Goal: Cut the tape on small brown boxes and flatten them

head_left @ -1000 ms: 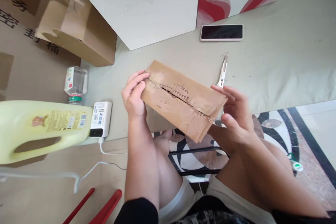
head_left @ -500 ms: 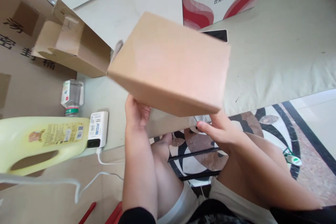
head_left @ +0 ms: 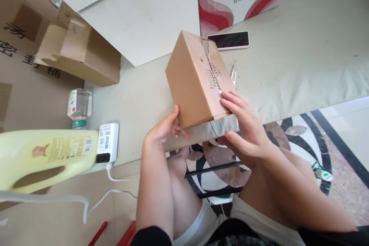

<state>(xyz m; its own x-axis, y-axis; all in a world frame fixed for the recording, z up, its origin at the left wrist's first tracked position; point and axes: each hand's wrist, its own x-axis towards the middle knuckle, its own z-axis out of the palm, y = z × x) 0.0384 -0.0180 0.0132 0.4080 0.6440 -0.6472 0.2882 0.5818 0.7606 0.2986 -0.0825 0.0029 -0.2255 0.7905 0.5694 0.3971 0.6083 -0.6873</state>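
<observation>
Pale fabric [head_left: 305,57] stretches across the frame's middle and right, and near the centre one cardboard box [head_left: 191,84] is tilted between two hands. Its long axis slants from upper left down to lower right; one scuffed, seamed face looks toward the right of the frame, one plain side toward the lower left. The left hand [head_left: 165,127] sets its thumb against the box's lower left, its fingers partly hidden, so how firmly it grips I cannot tell. The right hand [head_left: 246,127] is spread, fingertips on the seamed face, thumb apart. One slim white tool [head_left: 233,73] lies just right of the box; one phone [head_left: 232,40] lies above, partly covered by it. One red-and-white carton [head_left: 242,2] stands at upper right of centre. Farther left are one brown box with raised flaps [head_left: 98,61], two clear bottles [head_left: 80,104], one white device [head_left: 108,140], one yellow jug [head_left: 69,146] and two red handles [head_left: 98,234].
</observation>
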